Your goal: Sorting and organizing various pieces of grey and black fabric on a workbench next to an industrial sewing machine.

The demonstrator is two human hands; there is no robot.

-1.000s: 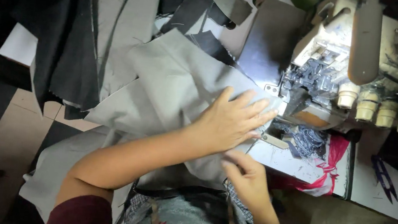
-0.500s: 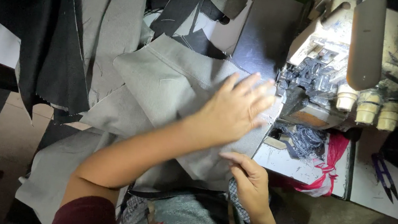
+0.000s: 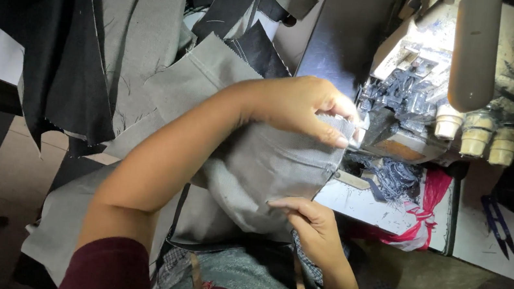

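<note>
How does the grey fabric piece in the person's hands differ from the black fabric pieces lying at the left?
The grey fabric piece is pale; the black fabric pieces are far darker. The grey piece is lifted and pinched at its top edge by the left hand and at its lower edge by the right hand, close to the sewing machine; the black pieces lie untouched, draped far from it. Both are cut cloth with raw edges.

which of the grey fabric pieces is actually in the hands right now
The grey piece in front of the sewing machine: the left hand pinches its top edge, the right hand grips its lower edge. The other grey pieces lie untouched to the left.
</note>
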